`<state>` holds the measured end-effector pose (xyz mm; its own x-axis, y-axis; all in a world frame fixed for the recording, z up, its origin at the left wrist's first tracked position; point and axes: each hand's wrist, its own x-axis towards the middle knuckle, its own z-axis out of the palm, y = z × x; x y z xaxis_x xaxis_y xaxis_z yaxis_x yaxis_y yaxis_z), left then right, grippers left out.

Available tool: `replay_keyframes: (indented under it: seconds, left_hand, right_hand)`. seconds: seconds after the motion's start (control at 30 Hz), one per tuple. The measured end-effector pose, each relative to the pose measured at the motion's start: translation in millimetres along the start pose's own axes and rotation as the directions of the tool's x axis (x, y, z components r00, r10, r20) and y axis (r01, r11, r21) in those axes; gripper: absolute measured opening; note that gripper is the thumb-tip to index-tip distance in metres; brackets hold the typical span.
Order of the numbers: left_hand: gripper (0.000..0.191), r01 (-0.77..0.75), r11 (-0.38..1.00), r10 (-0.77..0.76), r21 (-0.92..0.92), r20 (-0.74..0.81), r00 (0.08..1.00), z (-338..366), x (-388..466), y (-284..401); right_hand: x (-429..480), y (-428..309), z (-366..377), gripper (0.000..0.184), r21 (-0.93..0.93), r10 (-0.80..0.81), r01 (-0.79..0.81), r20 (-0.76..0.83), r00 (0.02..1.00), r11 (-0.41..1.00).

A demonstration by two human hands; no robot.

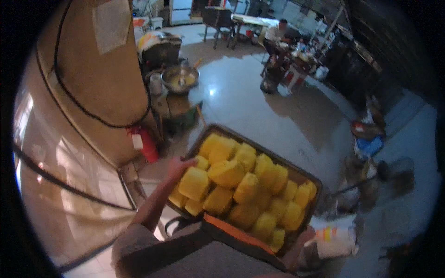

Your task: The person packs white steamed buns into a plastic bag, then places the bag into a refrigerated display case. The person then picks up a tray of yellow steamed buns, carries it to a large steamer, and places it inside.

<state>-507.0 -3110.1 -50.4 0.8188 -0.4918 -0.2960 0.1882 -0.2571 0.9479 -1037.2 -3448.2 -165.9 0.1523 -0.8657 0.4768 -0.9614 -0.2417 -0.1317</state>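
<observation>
A dark rectangular tray (301, 176) is held level before my waist, slanting across the view. Many rounded, blocky yellow food pieces (226, 173), possibly buns, are heaped in it. My left hand (181, 167) grips the tray's left end, its fingers over the rim beside the pieces. At the near right corner, my right hand (301, 239) holds the tray; its fingers are partly hidden and blurred. The near rim lies close against my clothing, where an orange strip (240, 233) covers part of it.
To the left stand a tan panel (100, 80) with a black cable and a red fire extinguisher (145, 144). A metal bowl (180, 79) sits ahead on a stand. Further off, a person (275, 36) sits by a cluttered table. Bags (369, 144) and a white sack (335, 234) lie right.
</observation>
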Motion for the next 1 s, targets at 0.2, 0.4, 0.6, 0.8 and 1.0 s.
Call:
replay_keyframes:
  seconds: [0.2,0.4,0.6,0.8,1.0]
  left_hand:
    - [0.052,-0.003,0.999,0.006,0.036,-0.079,0.997,123,226,66]
    - [0.056,0.117,0.991,-0.128,-0.07,-0.196,0.972,174,396,131]
    - [0.055,0.169,0.985,-0.17,-0.041,-0.406,0.898,191,592,176]
    - [0.052,0.065,0.975,-0.163,-0.211,-0.486,0.859,207,829,222]
    - [0.044,0.037,0.997,-0.068,-0.066,-0.581,0.811,201,1044,279]
  right_hand:
    - [207,-74,162,0.017,0.279,-0.108,0.134,-0.106,0.988,0.951]
    - [453,-214,307,0.019,0.57,0.006,-0.028,0.04,0.999,0.821]
    - [657,-417,437,0.014,0.862,-0.041,-0.124,0.166,0.985,0.492]
    - [852,-610,545,0.016,0.786,-0.136,-0.053,0.173,0.975,0.616]
    - [1004,-818,626,0.02,0.891,-0.217,-0.255,0.353,0.91,0.377]
